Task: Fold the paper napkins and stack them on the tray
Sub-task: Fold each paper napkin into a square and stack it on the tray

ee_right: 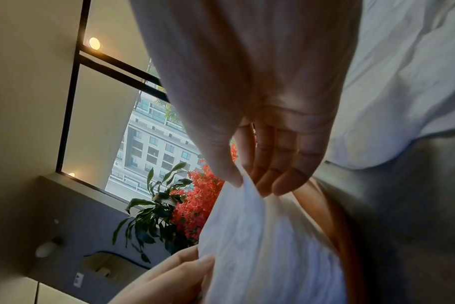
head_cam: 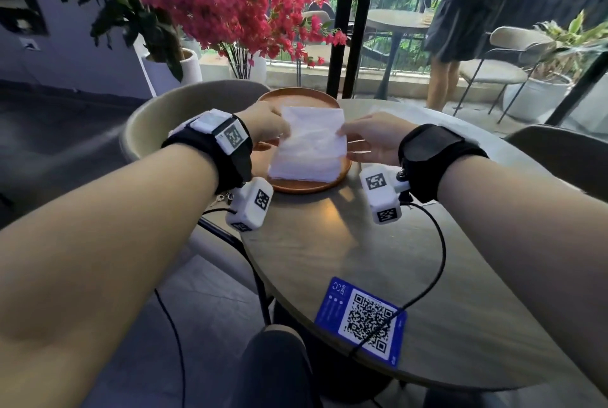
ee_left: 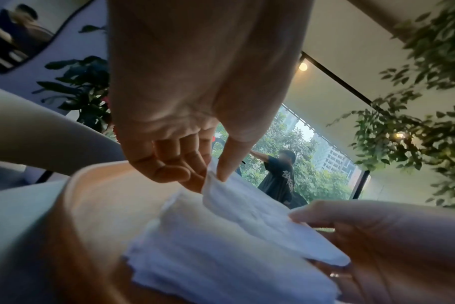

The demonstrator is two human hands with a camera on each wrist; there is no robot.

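A round wooden tray sits at the far left of the table, with a stack of folded white napkins on it. Just above the stack I hold a folded white napkin by its two side edges. My left hand pinches the left edge between thumb and fingers. My right hand pinches the right edge, thumb on top. The held napkin slopes down over the stack. An unfolded white napkin lies on the table behind my right hand.
A blue QR card lies near the table's front edge, crossed by a black cable. A beige chair stands behind the tray. Pink flowers and potted plants stand beyond. A person stands at the back right.
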